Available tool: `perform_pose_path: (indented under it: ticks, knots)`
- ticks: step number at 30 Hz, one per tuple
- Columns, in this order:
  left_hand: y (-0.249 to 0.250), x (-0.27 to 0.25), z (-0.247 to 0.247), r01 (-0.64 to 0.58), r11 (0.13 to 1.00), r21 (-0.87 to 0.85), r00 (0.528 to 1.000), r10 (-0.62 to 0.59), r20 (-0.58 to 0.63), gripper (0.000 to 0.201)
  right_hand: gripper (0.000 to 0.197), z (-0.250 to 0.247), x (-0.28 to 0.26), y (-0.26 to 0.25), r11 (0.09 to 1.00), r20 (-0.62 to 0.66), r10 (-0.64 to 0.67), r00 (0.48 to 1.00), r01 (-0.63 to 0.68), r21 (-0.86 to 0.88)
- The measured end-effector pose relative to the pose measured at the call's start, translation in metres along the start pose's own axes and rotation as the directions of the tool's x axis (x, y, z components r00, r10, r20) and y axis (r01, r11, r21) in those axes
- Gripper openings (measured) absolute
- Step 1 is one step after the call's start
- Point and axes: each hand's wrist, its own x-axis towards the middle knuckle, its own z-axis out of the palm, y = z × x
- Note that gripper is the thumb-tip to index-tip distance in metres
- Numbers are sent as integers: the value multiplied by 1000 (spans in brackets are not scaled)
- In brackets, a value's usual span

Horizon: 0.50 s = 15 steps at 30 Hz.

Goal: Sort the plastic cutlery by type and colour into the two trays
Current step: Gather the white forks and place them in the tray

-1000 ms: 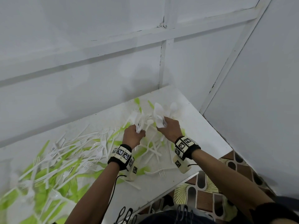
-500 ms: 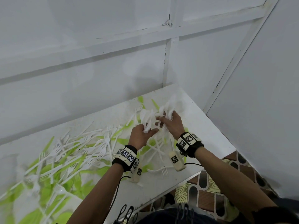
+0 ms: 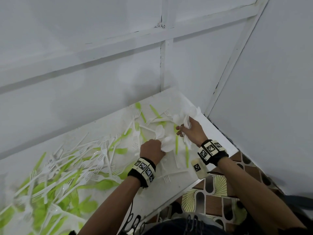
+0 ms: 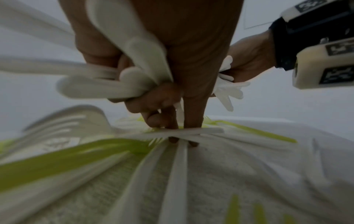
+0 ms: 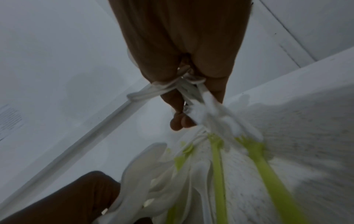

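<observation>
Cutlery covers the white bench [image 3: 171, 194]: white forks and green pieces lie scattered at the right end, and a denser green-and-white heap [image 3: 50, 180] spreads toward the near left. No tray is visible in any view.

The left hand [image 3: 151, 150] curls its fingers around a bunch of white spoons [image 3: 165, 141], bowls fanning up and to the far right. In the left wrist view, 2 fingertips [image 4: 191, 128] reach down onto a white handle [image 4: 178, 174] lying on the bench, its long axis running from the fingertips back toward the near edge.

The right hand [image 3: 193, 129] clutches its own white bundle [image 3: 187, 122], handle ends poking out below the palm; its fingers [image 5: 178, 121] press together around the stems.

Judging by this, the left hand is nearer the loose pieces between the wrists. 2 green handles [image 3: 182, 150] lie just beside it, pointing near-to-far, so the next pick likely drops straight down from the left hand. With both hands full, slipping spoons seem the main risk.
</observation>
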Motion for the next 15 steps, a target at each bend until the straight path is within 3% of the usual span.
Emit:
perform_pose_path:
  ticks: [2,5,11,15]
  knots:
    - [0,0,0,-18,997,75,1000,19,-5,28,4,-4,-1,4,999,-66,31,997,-32,-10]
    - [-1,1,-4,9,999,52,1000,-10,18,30,16,-12,0,10,997,-128,65,990,-70,-34]
    - [-27,9,-26,159,955,-251,980,-122,158,40,14,-18,-4,11,994,-138,66,988,-78,-81]
    - [-45,8,-40,185,853,-488,976,-100,195,38,19,-12,-7,13,954,-93,8,996,-36,-299]
